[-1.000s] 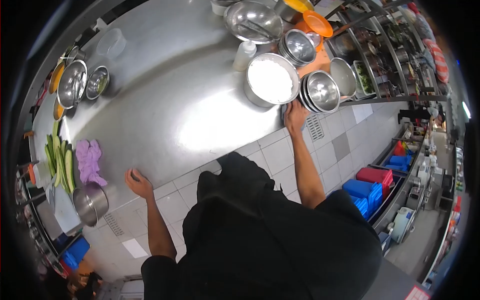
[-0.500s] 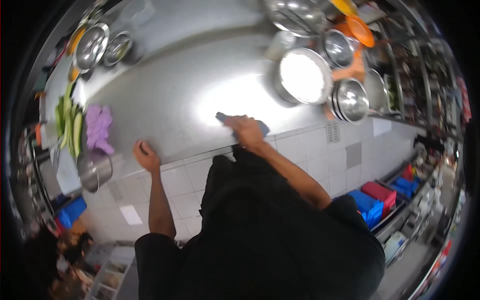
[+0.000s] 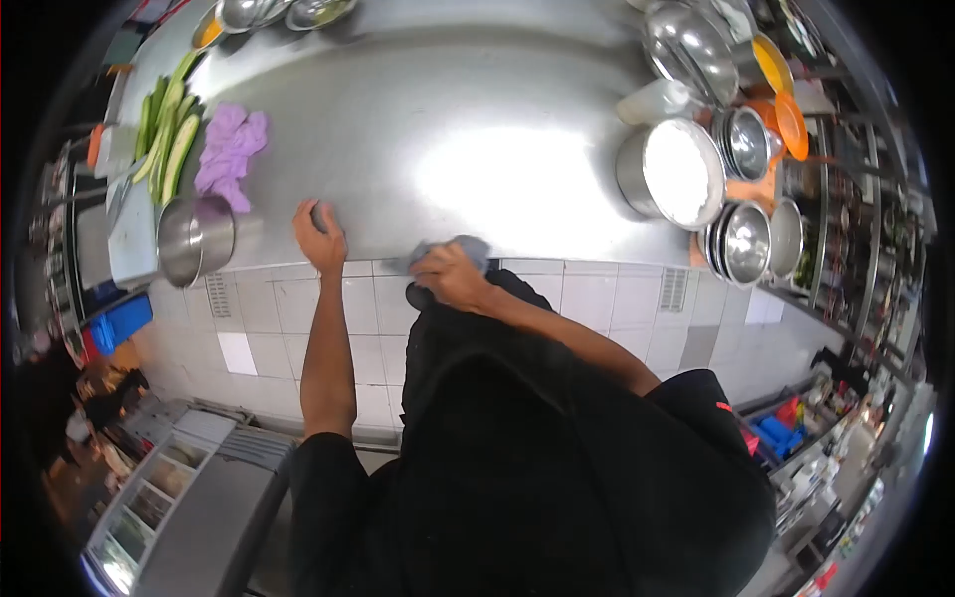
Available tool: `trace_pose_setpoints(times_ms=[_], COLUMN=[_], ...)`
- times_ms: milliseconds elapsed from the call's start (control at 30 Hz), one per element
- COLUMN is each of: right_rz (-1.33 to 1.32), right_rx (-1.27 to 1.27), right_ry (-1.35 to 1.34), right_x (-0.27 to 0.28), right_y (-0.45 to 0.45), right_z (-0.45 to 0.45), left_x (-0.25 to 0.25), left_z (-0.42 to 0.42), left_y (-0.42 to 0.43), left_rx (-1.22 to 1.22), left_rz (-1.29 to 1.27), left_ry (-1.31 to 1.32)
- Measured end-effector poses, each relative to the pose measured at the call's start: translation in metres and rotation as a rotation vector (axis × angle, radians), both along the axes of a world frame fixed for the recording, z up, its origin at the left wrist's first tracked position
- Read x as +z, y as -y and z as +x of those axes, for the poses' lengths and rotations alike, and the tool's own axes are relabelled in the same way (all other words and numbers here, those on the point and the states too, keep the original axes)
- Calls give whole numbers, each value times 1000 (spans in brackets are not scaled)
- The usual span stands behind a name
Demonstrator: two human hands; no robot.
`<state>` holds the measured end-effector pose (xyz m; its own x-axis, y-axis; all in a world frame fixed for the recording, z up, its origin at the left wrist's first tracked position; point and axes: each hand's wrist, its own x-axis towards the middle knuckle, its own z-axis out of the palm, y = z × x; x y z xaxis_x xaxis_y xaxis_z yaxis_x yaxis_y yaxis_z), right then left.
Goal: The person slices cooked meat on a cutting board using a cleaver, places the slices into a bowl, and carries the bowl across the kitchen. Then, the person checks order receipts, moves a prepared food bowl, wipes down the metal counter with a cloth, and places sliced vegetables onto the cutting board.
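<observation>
My right hand (image 3: 453, 275) is closed on a grey-blue cloth (image 3: 472, 249), pressed at the front edge of the steel table (image 3: 348, 129). My left hand (image 3: 321, 237) rests on the tabletop near the same edge, its fingers curled with a gap to the thumb; nothing shows in it. Left of that hand lie a crumpled purple cloth (image 3: 231, 151) and an empty-looking steel pot (image 3: 195, 241). Long green vegetables (image 3: 169, 134), some cut open, lie behind the pot.
On the right stand a pot of white contents (image 3: 681, 174), stacked steel bowls (image 3: 744, 244), a squeeze bottle (image 3: 657, 101) and an orange lid (image 3: 792, 126). A white cutting board (image 3: 132, 239) is at the far left. Tiled floor (image 3: 597, 298) shows below the table edge.
My right hand has moved left with the grey-blue cloth, from beside the bowls to the table's front edge near my left hand. The view has turned and shifted.
</observation>
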<state>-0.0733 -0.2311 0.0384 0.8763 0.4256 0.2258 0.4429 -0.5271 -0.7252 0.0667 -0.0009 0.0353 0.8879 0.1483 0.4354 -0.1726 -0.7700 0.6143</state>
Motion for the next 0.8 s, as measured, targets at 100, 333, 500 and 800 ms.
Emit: trace_pose_setpoints(times_ms=[100, 333, 500, 800], right_rz=[170, -493, -539, -165], right_rx=[139, -798, -1042, 188], right_ry=[-49, 71, 40, 9], right_x=[51, 42, -4, 37], right_y=[-21, 122, 13, -319], right_z=[37, 117, 145, 101], left_x=[13, 2, -22, -21], left_z=[-3, -132, -251, -239], left_y=[-16, -115, -182, -239], left_rx=[-4, 208, 654, 577], left_rz=[-320, -344, -524, -1078], left_ry=[-32, 52, -66, -428])
